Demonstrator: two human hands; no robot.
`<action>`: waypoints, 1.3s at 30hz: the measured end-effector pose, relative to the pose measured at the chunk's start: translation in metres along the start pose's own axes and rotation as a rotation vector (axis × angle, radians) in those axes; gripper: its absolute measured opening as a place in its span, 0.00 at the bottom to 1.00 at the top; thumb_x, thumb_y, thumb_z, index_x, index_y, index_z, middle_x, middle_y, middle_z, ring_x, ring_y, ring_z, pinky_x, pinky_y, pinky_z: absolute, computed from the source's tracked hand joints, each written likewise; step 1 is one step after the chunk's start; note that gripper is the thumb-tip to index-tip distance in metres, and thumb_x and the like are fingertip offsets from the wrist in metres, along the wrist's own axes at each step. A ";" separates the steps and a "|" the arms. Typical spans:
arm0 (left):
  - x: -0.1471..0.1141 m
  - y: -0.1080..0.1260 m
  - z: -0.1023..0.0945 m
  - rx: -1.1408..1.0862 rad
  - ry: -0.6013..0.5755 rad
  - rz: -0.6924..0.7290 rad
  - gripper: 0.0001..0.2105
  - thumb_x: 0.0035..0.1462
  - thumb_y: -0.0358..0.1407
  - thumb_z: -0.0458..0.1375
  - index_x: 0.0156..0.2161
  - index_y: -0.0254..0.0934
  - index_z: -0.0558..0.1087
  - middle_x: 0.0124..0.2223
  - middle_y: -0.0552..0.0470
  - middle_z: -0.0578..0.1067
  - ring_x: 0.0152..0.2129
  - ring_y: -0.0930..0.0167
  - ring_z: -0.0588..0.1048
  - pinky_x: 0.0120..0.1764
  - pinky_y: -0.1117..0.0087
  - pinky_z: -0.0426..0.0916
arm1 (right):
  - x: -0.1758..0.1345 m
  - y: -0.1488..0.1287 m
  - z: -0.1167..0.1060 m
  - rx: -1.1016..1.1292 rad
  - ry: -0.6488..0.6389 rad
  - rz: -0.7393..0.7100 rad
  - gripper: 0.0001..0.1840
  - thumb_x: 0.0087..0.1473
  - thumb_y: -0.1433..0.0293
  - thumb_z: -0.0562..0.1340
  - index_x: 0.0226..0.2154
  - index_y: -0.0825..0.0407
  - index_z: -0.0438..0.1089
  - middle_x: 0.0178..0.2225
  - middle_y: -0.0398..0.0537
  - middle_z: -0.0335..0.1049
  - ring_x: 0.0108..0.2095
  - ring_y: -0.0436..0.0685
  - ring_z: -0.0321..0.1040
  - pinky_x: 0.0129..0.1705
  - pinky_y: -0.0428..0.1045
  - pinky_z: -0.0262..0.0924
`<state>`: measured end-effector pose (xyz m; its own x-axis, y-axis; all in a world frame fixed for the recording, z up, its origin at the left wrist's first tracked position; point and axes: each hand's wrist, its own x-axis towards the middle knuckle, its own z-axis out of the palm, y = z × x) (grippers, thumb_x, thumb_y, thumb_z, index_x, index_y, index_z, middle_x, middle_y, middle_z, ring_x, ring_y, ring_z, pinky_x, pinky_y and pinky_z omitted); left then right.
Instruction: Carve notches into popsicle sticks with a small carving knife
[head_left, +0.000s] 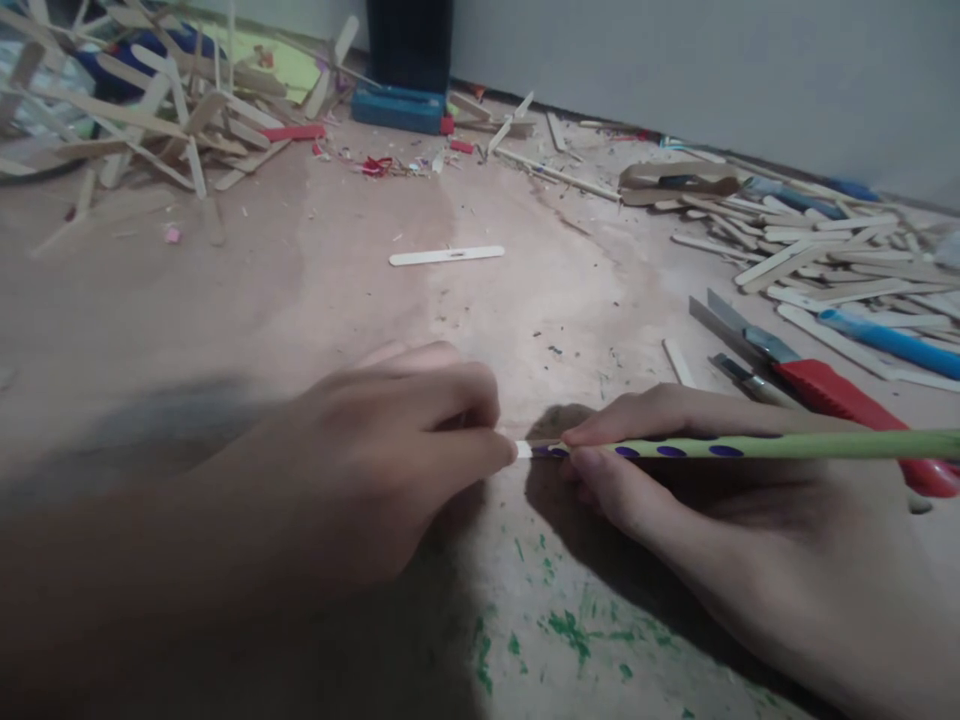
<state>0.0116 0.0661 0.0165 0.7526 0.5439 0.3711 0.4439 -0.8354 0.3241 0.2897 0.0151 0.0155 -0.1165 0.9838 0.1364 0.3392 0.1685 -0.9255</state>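
My right hand [720, 520] grips a pale green pencil [810, 446] with purple oval spots between thumb and fingers. The pencil lies nearly level, its front end pointing at my left hand [397, 440]. That hand is closed, thumb and forefinger pinched on a small pale piece [523, 450], perhaps the end of a craft stick; the rest is hidden by the fingers. The pencil's front end meets or nearly meets this piece; I cannot tell which. Beyond my hands, a single craft stick [447, 256] with a small dark mark at its middle lies flat on the table.
Scissors with red handles [840, 395] and a blade tool [754, 382] lie by my right hand. A blue pen [892, 342] rests among piled craft sticks [840, 250]. Another heap of sticks [180, 110] stands back left, near a blue-based object [397, 108]. Green marks [574, 635] stain the table.
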 end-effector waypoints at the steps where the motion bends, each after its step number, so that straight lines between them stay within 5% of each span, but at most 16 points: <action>1: 0.000 0.000 -0.001 0.000 -0.010 -0.003 0.19 0.80 0.21 0.57 0.48 0.43 0.89 0.48 0.52 0.88 0.41 0.65 0.85 0.44 0.62 0.76 | 0.001 0.000 0.000 -0.011 0.002 -0.004 0.07 0.76 0.63 0.79 0.41 0.38 0.92 0.35 0.41 0.91 0.30 0.56 0.89 0.27 0.43 0.77; 19: 0.000 0.000 -0.002 -0.004 -0.019 -0.006 0.21 0.80 0.22 0.55 0.47 0.44 0.89 0.47 0.53 0.89 0.40 0.66 0.86 0.43 0.62 0.76 | 0.002 -0.001 0.001 -0.076 0.003 0.006 0.12 0.79 0.60 0.77 0.39 0.39 0.93 0.40 0.49 0.95 0.31 0.60 0.89 0.24 0.49 0.75; 39: 0.000 -0.003 0.003 -0.031 0.020 0.022 0.18 0.80 0.21 0.56 0.45 0.42 0.87 0.46 0.51 0.86 0.39 0.65 0.83 0.43 0.60 0.76 | -0.002 -0.016 0.010 0.053 0.094 0.197 0.07 0.69 0.60 0.82 0.36 0.39 0.92 0.30 0.45 0.88 0.24 0.58 0.80 0.21 0.50 0.73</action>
<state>0.0119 0.0680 0.0127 0.7522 0.5269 0.3957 0.4116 -0.8447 0.3423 0.2754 0.0099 0.0269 0.0359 0.9992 -0.0188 0.2971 -0.0286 -0.9544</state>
